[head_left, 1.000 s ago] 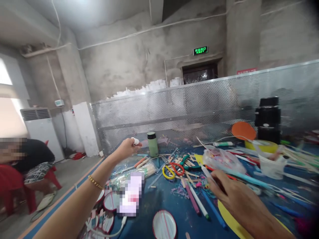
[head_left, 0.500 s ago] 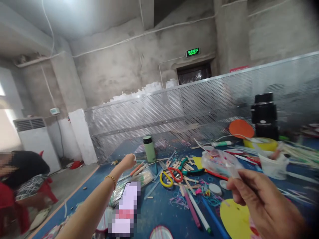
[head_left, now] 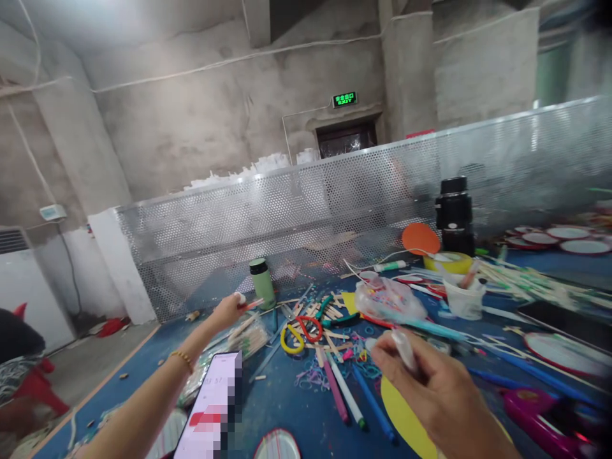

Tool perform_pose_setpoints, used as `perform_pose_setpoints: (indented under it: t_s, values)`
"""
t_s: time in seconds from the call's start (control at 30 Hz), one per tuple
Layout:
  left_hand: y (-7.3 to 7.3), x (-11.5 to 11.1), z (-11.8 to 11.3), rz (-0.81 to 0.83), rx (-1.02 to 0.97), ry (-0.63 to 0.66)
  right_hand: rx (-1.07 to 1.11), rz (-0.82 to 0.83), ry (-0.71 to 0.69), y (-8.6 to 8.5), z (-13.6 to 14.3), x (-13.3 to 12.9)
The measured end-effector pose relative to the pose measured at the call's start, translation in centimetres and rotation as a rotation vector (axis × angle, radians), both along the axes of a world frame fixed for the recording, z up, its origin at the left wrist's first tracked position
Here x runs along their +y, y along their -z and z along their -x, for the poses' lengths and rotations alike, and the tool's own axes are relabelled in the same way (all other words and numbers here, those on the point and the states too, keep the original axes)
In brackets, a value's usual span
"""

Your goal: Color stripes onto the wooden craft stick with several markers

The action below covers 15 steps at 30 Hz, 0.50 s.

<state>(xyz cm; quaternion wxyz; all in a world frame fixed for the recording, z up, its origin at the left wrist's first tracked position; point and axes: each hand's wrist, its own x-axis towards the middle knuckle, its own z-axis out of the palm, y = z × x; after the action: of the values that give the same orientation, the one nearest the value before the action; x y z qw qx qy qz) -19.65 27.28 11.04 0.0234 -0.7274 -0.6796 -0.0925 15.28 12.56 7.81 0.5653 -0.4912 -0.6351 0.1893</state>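
My left hand [head_left: 228, 311] reaches over the far left part of the blue table, fingers closed on a thin orange-pink stick [head_left: 251, 305], near the green bottle [head_left: 261, 284]. A small white thing also shows at its fingers. My right hand [head_left: 430, 389] is at the lower right above a yellow paper disc [head_left: 406, 417], its fingers wrapped round a white tube [head_left: 404, 349]. Between the hands lie yellow-and-red-handled scissors [head_left: 301, 335], wooden sticks and small rubber bands [head_left: 310, 377].
A lit phone [head_left: 205, 408] lies by my left forearm. Markers [head_left: 345, 389], a bag of beads [head_left: 389, 299], a white cup [head_left: 465, 298], yellow tape [head_left: 447, 262], a black bottle [head_left: 454, 217] and a magenta tool [head_left: 549, 417] are around. A mesh panel [head_left: 287, 223] stands behind. A person [head_left: 19, 357] sits left.
The view has turned right, bringing the magenta tool and a dark phone into sight. The orange-pink stick now shows in my left hand, and the white tube in my right is more upright.
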Motion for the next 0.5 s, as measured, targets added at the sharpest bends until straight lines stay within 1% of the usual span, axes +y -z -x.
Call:
perform_pose_setpoints:
  t_s: [0.1, 0.17, 0.2, 0.23, 0.3, 0.37, 0.4, 0.43, 0.47, 0.5]
  values:
    - [-1.5, -4.4, -4.6, 0.076, -0.092, 0.283, -0.076, 0.064, -0.141, 0.0, 0.1, 0.0]
    - [-2.1, -7.7, -7.9, 0.125, -0.155, 0.457, -0.071, 0.136, -0.249, -0.1, 0.4, -0.2]
    - [-2.3, -9.3, -9.5, 0.165, -0.220, 0.586, -0.052, 0.157, -0.300, -0.2, 0.6, -0.4]
    - [-2.5, -10.6, -10.9, 0.196, -0.266, 0.666, -0.028, 0.161, -0.346, -0.2, 0.9, -0.5]
    - [-2.4, -12.6, -13.1, 0.193, -0.348, 0.745, 0.035, 0.137, -0.395, -0.1, 1.4, -0.8]
    - [-1.8, -13.5, -14.4, 0.179, -0.387, 0.780, 0.105, 0.120, -0.398, 0.1, 1.6, -0.9]
    - [-1.3, -13.6, -14.6, 0.157, -0.387, 0.773, 0.148, 0.118, -0.394, 0.2, 1.5, -0.9]
    - [-0.8, -13.5, -14.4, 0.120, -0.382, 0.738, 0.203, 0.119, -0.391, 0.2, 1.3, -0.8]
    - [-0.3, -13.3, -13.9, 0.080, -0.392, 0.694, 0.274, 0.119, -0.384, 0.1, 0.9, -0.7]
    - [0.0, -13.1, -13.1, 0.023, -0.397, 0.621, 0.360, 0.118, -0.370, 0.0, 0.5, -0.6]
